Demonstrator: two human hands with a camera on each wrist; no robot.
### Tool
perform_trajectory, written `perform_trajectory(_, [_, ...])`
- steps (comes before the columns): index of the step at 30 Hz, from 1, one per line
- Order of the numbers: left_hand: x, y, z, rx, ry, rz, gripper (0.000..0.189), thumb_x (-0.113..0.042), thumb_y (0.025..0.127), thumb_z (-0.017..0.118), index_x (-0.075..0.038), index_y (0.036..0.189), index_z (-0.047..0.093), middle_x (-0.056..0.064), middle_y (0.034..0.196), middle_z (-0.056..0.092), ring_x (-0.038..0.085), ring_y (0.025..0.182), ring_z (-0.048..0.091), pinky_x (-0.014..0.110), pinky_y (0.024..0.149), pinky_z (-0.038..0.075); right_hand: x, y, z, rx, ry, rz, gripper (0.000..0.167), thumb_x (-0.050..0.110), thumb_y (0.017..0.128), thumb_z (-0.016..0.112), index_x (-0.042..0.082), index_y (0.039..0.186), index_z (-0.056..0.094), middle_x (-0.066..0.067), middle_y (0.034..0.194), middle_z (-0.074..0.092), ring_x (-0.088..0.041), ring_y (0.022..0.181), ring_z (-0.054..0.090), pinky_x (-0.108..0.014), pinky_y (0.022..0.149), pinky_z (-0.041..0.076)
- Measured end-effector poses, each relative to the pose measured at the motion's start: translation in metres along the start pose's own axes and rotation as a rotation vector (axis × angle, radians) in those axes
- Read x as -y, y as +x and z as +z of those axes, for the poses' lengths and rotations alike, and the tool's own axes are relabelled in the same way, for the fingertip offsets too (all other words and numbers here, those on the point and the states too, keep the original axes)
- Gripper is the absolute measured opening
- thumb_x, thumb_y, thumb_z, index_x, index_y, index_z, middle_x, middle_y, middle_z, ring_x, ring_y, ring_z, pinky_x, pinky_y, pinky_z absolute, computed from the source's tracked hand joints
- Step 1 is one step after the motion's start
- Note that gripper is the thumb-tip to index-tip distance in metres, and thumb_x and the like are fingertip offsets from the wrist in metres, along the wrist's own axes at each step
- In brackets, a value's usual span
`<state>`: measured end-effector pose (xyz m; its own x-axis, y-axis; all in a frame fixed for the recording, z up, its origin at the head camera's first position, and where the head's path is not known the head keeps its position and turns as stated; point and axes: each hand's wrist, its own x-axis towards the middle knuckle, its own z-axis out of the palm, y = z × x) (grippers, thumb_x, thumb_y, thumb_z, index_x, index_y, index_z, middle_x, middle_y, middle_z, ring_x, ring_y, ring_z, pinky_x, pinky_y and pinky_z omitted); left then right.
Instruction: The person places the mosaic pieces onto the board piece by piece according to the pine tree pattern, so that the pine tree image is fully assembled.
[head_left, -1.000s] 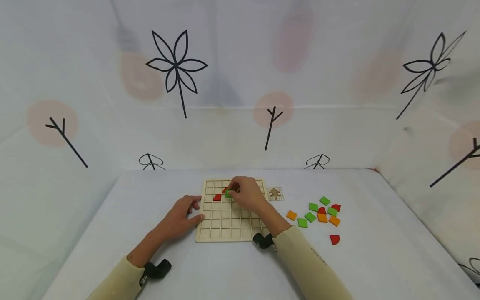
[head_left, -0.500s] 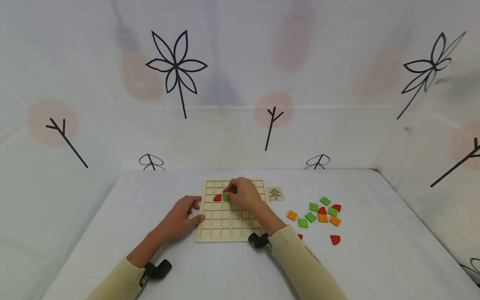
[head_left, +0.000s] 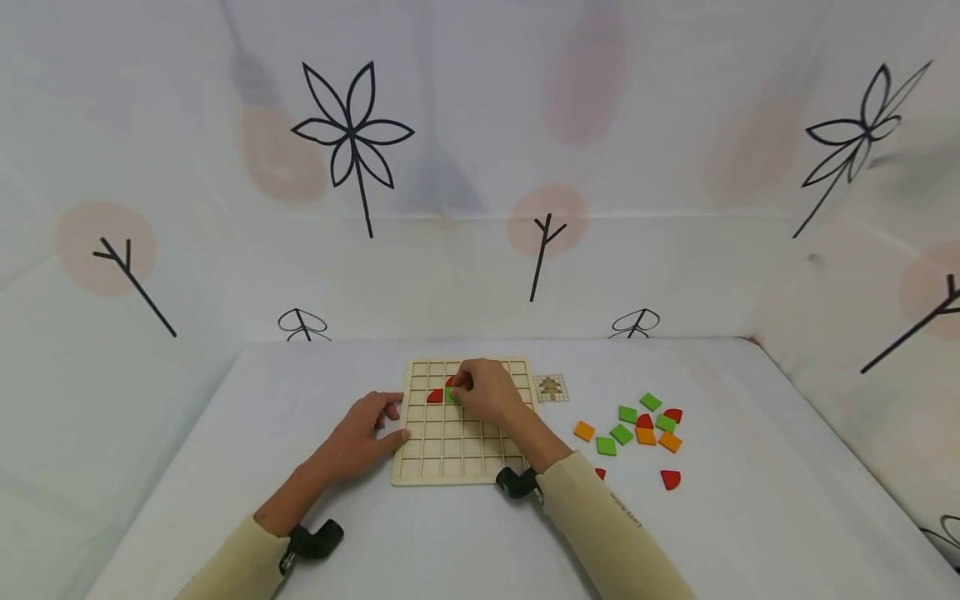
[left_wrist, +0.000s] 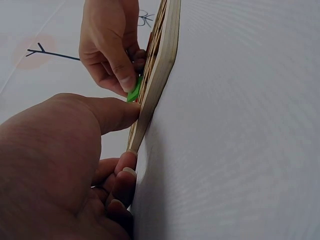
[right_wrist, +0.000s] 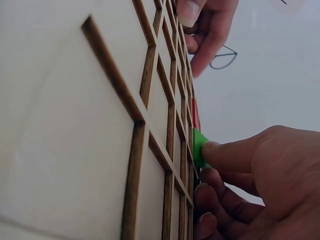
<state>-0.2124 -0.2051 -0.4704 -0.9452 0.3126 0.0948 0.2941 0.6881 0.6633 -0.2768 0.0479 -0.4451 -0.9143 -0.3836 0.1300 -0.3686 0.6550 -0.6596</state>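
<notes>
My right hand (head_left: pixel 486 392) pinches a green square tile (head_left: pixel 449 395) between thumb and fingers, over the wooden grid board (head_left: pixel 442 450). In the right wrist view the green tile (right_wrist: pixel 198 150) is tilted, with its lower edge at the grid lines. A red quarter-round piece (head_left: pixel 435 397) lies in the cell just left of it, and another red piece (head_left: pixel 450 382), partly hidden by the fingers, is one row behind. My left hand (head_left: pixel 366 435) rests at the board's left edge; its thumb (left_wrist: pixel 117 114) touches the rim and the lower fingers bend beside it.
A small pattern card (head_left: pixel 551 388) with a tree picture lies against the board's right side. Farther right are loose green tiles (head_left: pixel 606 447), orange tiles (head_left: pixel 584 431) and red quarter-round pieces (head_left: pixel 671 480). Part of another red piece (head_left: pixel 601 473) shows beside the right sleeve.
My right hand has shifted slightly left and down, bringing the green tile beside the red piece in its row. The right sleeve uncovers a bit of red piece. My left hand stays put.
</notes>
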Motion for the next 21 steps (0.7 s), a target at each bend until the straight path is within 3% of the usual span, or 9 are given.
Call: perform_trajectory(21, [0.0004, 0.0016, 0.0006, 0.002, 0.002, -0.009, 0.060, -0.023, 0.099, 0.075, -0.001, 0.151, 0.053, -0.001, 0.112, 0.058, 0.015, 0.099, 0.048, 0.034, 0.086, 0.041, 0.0029, -0.0081, -0.0043, -0.003, -0.043, -0.032, 0.006, 0.012, 0.098, 0.074, 0.011, 0.093, 0.072, 0.001, 0.086, 0.066, -0.013, 0.076, 0.058, -0.032, 0.071, 0.051])
